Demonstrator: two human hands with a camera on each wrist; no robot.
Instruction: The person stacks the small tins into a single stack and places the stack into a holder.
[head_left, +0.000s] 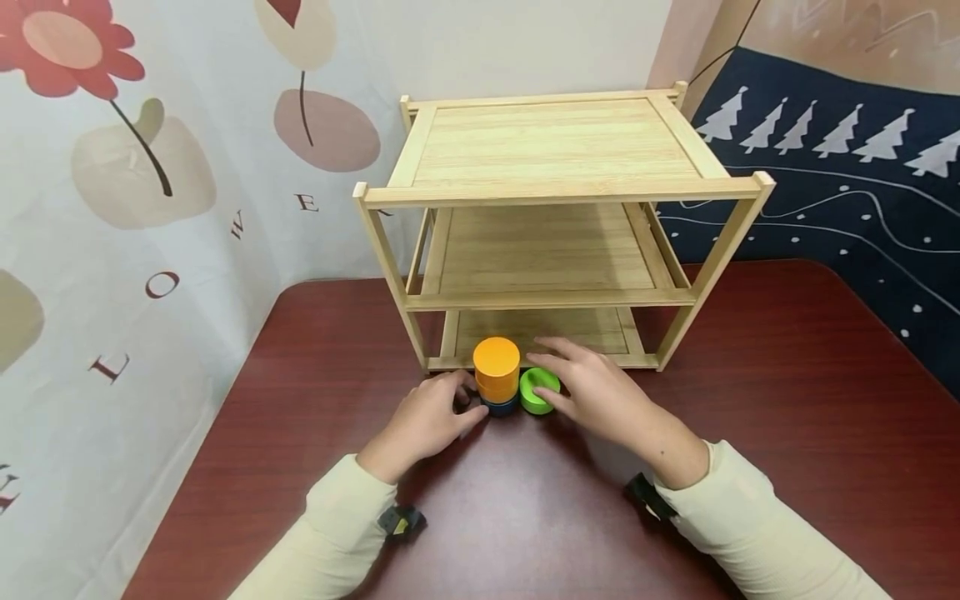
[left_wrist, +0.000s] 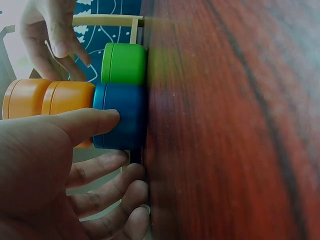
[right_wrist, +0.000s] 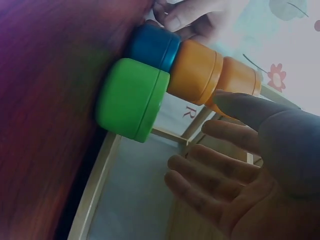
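Note:
In the head view two orange jar-shaped pieces point(head_left: 497, 358) stand stacked on a dark blue jar-shaped piece point(head_left: 500, 407). A green jar-shaped piece point(head_left: 536, 405) sits right beside the blue one on the table. My left hand point(head_left: 423, 421) is at the left of the stack, its thumb overlapping the blue piece point(left_wrist: 127, 117) in the left wrist view; whether it touches cannot be told. Over and to the right of the green piece hovers my right hand point(head_left: 600, 392), fingers spread and holding nothing. In the right wrist view its thumb lies across the upper orange piece point(right_wrist: 240, 75) in the picture.
A three-tier light wooden shelf point(head_left: 555, 192) stands directly behind the pieces, its lower front rail close to them. The dark red table point(head_left: 315, 358) extends to both sides. Printed cloths point(head_left: 202, 142) hang at the back and left.

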